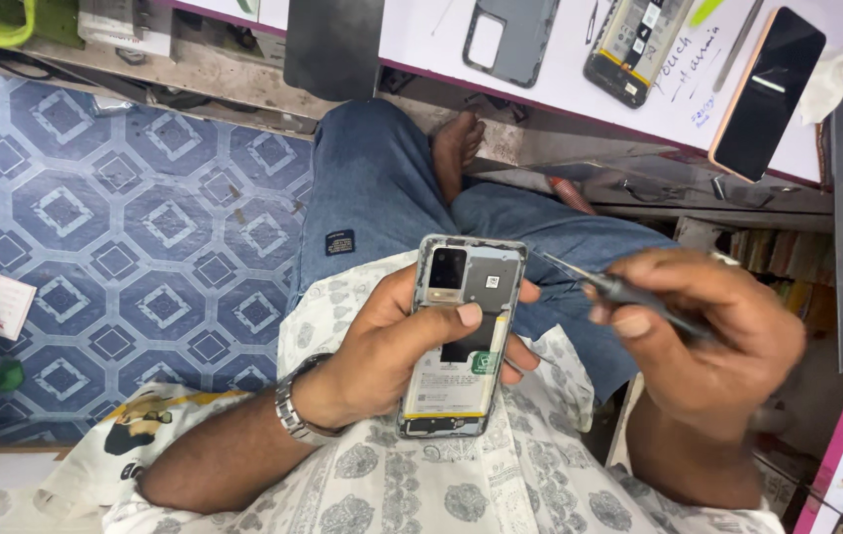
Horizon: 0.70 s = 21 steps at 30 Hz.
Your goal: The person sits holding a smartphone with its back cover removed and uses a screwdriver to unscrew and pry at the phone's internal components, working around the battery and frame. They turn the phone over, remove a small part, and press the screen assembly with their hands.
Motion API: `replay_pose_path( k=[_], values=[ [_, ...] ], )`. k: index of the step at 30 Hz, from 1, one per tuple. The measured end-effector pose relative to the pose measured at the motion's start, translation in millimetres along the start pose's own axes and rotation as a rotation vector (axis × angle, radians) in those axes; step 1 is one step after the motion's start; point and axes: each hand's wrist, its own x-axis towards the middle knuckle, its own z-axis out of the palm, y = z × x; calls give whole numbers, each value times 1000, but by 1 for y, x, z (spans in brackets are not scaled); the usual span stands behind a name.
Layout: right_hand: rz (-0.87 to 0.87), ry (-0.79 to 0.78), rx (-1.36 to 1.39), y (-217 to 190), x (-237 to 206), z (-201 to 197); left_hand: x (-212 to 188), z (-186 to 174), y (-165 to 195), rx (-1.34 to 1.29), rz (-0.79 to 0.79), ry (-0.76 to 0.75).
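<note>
A: Floor (125, 198) is blue tile with a repeating geometric pattern. White tabletop (421, 40) with a magenta edge runs along the top of the view. The person sits with jeans-clad legs (372, 188) below it and a bare foot (456, 148) tucked under.

B: Hands?

A: Left hand (392, 346) comes in from the lower left, metal watch (293, 405) on the wrist. It cradles an opened phone (461, 336) over the lap, fingers wrapped behind it, tips showing at the right edge, thumb pressed on the middle of the exposed back. Clamped on it firmly.

B: Right?

A: Right hand (708, 326) is just right of the phone and slightly above it, fingers closed together around a thin screwdriver (619, 292). Dark handle, fine metal shaft pointing left and up toward the phone's top right corner. Tip is near the phone, not touching.

B: Phone's state?

A: Back cover off. Grey frame, dark camera block at top left, pale battery with a label filling the lower half. Upright, tilted a little.

B: Tabletop contents?

A: Grey back cover (506, 40) with a camera cutout, a second opened phone (639, 44), and a black-screened phone (768, 94) with a pinkish rim. All well apart from the hands.
</note>
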Motion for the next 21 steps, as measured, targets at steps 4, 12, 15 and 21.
replay_pose_path(
  k=[4,12,15,21],
  values=[
    [201,-39,230,18,-9,1,-1,2,-2,-7,3,11],
    [-64,-154,-515,6,-1,20,1,5,-6,147,84,36],
    [-111,-169,-565,4,7,26,3,10,-13,221,141,91],
    [-47,-123,-541,4,12,42,7,10,-23,374,249,140]
  ],
)
